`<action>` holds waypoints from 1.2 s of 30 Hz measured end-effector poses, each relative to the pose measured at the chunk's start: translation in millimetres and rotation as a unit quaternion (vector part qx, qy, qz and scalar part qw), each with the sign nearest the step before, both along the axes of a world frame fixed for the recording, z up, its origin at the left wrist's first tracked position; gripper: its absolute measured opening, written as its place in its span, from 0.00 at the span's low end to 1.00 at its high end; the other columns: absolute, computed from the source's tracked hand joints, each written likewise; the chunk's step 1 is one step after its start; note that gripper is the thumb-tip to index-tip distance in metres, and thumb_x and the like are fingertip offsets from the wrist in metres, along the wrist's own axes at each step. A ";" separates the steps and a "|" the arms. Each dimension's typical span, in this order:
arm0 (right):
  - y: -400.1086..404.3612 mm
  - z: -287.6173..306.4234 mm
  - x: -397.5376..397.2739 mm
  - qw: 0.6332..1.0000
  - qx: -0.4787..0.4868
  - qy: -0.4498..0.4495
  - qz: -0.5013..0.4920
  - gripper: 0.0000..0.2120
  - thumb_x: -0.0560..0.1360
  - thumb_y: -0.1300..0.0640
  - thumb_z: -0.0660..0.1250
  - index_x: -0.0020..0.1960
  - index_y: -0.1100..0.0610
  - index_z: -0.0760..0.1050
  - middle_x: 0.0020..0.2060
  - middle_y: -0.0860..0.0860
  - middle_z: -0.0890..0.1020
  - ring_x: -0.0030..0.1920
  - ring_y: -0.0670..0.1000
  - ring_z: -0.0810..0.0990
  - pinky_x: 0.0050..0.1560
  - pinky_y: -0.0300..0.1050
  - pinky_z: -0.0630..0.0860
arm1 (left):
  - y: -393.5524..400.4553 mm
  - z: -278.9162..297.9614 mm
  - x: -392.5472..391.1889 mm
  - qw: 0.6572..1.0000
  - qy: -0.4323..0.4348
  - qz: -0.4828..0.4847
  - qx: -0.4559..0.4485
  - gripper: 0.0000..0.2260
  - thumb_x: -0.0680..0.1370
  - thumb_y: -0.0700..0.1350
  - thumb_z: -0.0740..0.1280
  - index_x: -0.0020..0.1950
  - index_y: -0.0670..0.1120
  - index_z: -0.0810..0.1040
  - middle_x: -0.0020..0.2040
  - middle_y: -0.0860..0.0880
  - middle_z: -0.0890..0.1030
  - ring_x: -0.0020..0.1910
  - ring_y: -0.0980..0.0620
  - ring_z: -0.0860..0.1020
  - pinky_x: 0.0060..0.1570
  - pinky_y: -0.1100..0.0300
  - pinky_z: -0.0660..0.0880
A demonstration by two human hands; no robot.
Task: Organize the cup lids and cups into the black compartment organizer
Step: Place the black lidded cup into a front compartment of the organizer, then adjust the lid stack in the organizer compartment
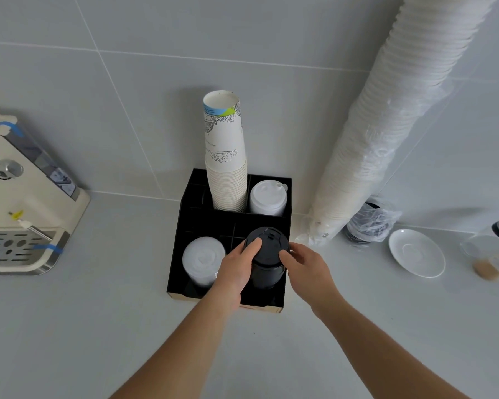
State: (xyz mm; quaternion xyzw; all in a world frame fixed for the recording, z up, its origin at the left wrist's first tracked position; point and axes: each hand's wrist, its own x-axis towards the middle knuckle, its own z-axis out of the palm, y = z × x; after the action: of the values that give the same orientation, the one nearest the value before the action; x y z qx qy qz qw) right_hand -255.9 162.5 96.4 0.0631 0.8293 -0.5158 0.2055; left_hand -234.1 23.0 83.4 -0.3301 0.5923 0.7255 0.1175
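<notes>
left hand (238,266) + right hand (304,267) — both clasp black lid stack (267,254) | front-right compartment — black organizer (185,214)

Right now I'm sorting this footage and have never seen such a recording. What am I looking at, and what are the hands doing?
A camera worn on a person's head looks down at a pale counter. The left hand and right hand grip a stack of black lids in the front right compartment of the black organizer. It also holds clear lids front left, paper cups at the back, white lids back right. Beside it: a wrapped sleeve of cups, a saucer, and a beige machine.
</notes>
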 end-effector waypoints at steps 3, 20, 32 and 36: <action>0.0 6.5 2.5 1.000 -0.016 -0.019 -0.008 0.12 0.78 0.53 0.61 0.51 0.52 0.82 0.34 0.46 0.78 0.35 0.48 0.72 0.40 0.43 0.71 | -1.1 2.9 -0.3 1.000 -0.007 0.011 0.016 0.05 0.75 0.56 0.67 0.48 0.59 0.80 0.56 0.54 0.82 0.54 0.56 0.78 0.54 0.57 0.69; 4.7 49.2 56.4 0.990 -0.124 0.013 -0.067 0.20 0.75 0.48 0.69 0.66 0.50 0.78 0.61 0.44 0.82 0.64 0.48 0.78 0.71 0.55 0.71 | -85.3 31.1 76.5 0.991 0.024 0.057 0.116 0.16 0.79 0.51 0.66 0.61 0.42 0.78 0.60 0.43 0.81 0.58 0.47 0.80 0.58 0.53 0.75; -74.6 19.6 89.2 0.990 -0.124 -0.027 -0.064 0.15 0.79 0.53 0.66 0.64 0.54 0.78 0.57 0.47 0.83 0.60 0.49 0.80 0.68 0.52 0.74 | -158.5 -5.9 129.3 0.991 -0.015 0.089 0.096 0.15 0.79 0.50 0.66 0.60 0.41 0.78 0.57 0.43 0.82 0.56 0.47 0.81 0.56 0.52 0.76; -97.0 8.7 89.5 0.996 -0.074 -0.029 -0.044 0.15 0.77 0.51 0.67 0.62 0.54 0.80 0.52 0.51 0.85 0.57 0.55 0.82 0.66 0.58 0.75 | -167.3 -7.9 126.3 0.995 -0.020 0.059 0.081 0.15 0.79 0.50 0.66 0.60 0.42 0.78 0.57 0.43 0.82 0.56 0.48 0.81 0.55 0.53 0.76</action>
State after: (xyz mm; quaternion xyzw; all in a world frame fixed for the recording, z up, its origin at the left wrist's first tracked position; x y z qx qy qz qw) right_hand -166.4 65.5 105.1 0.0993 0.7790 -0.5822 0.2106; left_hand -107.9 -144.3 75.5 -0.3682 0.5088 0.7700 0.1127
